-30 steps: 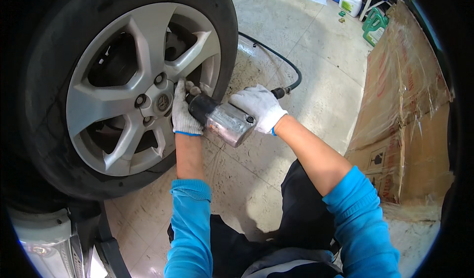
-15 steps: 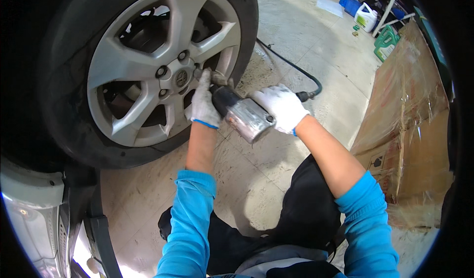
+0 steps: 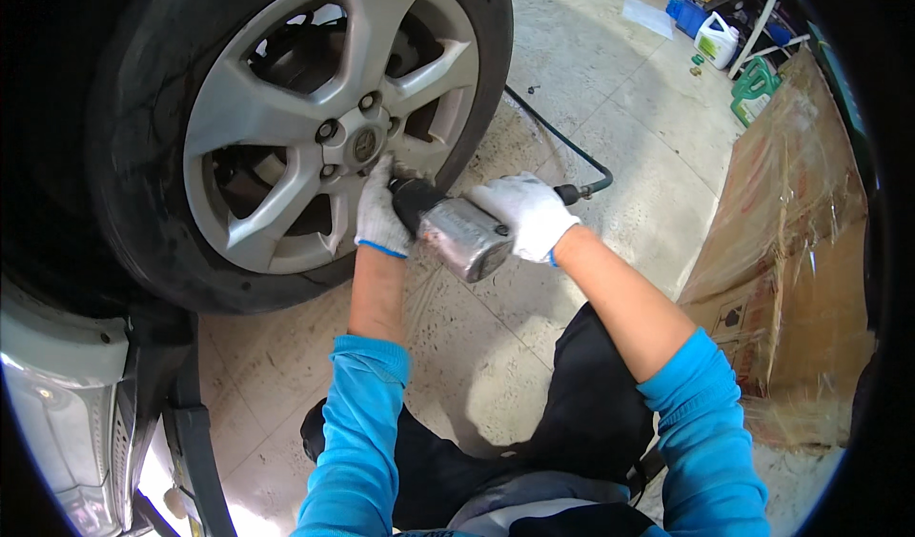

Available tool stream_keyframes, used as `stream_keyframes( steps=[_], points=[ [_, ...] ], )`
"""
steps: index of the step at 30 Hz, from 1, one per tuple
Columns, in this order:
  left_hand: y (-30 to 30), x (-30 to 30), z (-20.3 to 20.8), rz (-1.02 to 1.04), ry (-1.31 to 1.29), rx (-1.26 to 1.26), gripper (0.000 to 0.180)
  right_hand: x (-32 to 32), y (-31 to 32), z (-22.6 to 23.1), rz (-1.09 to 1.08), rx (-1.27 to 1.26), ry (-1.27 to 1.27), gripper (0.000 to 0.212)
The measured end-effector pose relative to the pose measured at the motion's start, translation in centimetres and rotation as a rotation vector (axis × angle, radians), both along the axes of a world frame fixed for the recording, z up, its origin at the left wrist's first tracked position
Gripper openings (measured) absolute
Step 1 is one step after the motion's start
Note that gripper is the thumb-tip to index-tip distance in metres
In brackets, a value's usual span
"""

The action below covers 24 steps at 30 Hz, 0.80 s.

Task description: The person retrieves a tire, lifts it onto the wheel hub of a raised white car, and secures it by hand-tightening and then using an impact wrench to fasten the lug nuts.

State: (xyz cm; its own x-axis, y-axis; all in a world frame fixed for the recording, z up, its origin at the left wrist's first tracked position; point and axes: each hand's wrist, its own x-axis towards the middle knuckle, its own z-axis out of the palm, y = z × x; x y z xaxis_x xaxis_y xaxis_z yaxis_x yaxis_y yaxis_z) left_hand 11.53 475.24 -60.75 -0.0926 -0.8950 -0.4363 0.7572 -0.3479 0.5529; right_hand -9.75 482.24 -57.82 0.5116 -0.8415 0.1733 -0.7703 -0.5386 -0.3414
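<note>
Both my hands wear white work gloves and hold an air impact wrench (image 3: 462, 237) with a silver body and black nose. My right hand (image 3: 526, 215) is closed around its handle. My left hand (image 3: 383, 208) is closed at the nose, fingers partly hidden behind it. The wrench's front end reaches the lower right of the hub on a silver alloy wheel (image 3: 262, 113); my left glove hides the socket and whether it sits on a nut. Several lug nuts (image 3: 327, 131) show around the centre cap (image 3: 365, 144).
A dark air hose (image 3: 562, 137) runs from the handle across the tiled floor toward the tyre (image 3: 143, 232). Flattened cardboard (image 3: 762, 280) lies at right. White (image 3: 716, 40) and green jugs (image 3: 755, 91) stand at far right. A car body panel (image 3: 62, 346) is at lower left.
The wrench's front has shifted from the nut right of the centre cap to lower down, uncovering that nut. Both hands moved with it. The whole view has shifted slightly.
</note>
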Motion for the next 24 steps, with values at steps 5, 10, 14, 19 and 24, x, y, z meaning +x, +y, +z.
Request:
stream_keyframes(
  steps=[5, 10, 14, 19, 24],
  points=[
    [-2.6, 1.9, -3.5, 0.024, 0.415, -0.101, 0.028, 2.0, -1.4, -1.0, -0.068, -0.118, 0.194, 0.021],
    [-3.7, 2.5, -4.7, 0.062, 0.149, -0.158, 0.025, 2.2, -1.8, 0.2, -0.018, -0.127, 0.295, 0.017],
    [-2.9, 2.1, -4.0, 0.112, 0.179, -0.129, 0.023, 2.4, -1.6, 0.0, -0.039, -0.206, 0.261, 0.019],
    [1.2, 0.6, -0.9, 0.092, 0.174, -0.053, 0.025, 0.6, 1.5, 1.4, -0.003, -0.31, 0.165, 0.027],
    [3.7, 1.4, 3.3, 0.094, 0.196, -0.087, 0.028, 0.9, 2.3, 2.8, 0.049, -0.281, 0.065, 0.026]
  ],
)
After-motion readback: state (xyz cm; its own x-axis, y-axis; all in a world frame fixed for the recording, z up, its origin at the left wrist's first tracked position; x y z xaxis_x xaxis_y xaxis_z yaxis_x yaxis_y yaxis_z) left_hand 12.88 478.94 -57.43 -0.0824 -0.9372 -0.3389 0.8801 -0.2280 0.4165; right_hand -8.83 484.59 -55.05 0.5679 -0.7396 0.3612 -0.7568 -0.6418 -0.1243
